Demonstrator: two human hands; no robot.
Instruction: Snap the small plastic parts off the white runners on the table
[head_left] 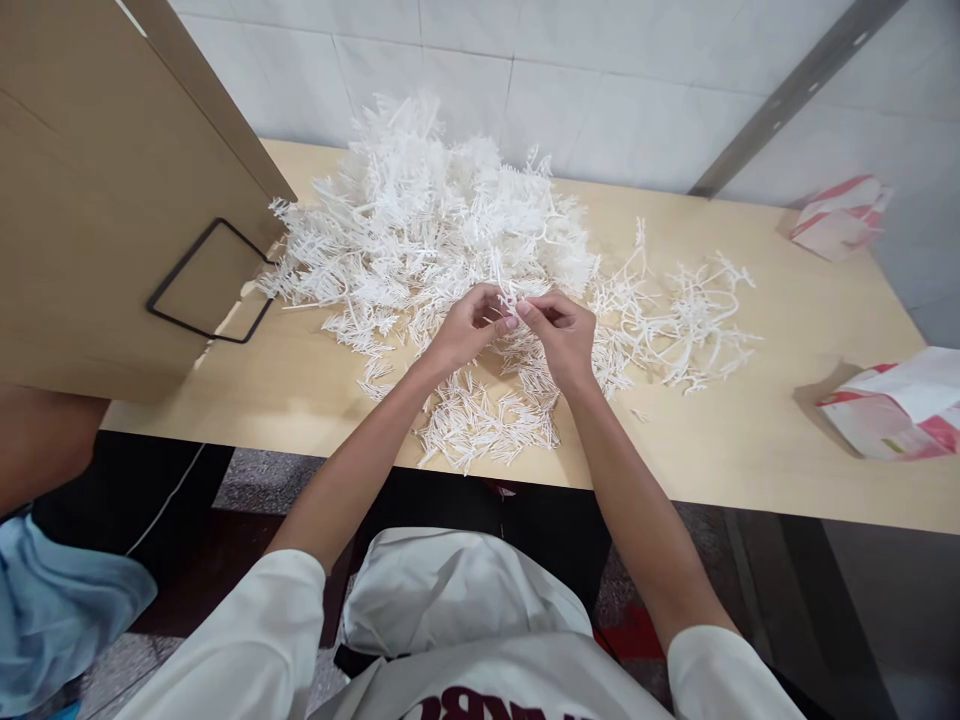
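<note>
Grip of left hand (471,325) and right hand (566,338) apparently pinched together on a small white branching plastic-looking piece (506,299), just in front of a big heap of white twiggy strands (442,215); exact fingertip contacts too small to tell. Best, probably, to steady with one side, tug lightly with the other, and keep fingertips close to each joint so as not to bend thin ends. Nearest the front edge, a scatter of short white sticks (487,425). Underneath, a pale wood-toned worktop (750,450); far right on it, two red-and-white packets (907,410). At left, a tall brown cardboard panel (112,200); behind, white wall tiles (585,110).
</note>
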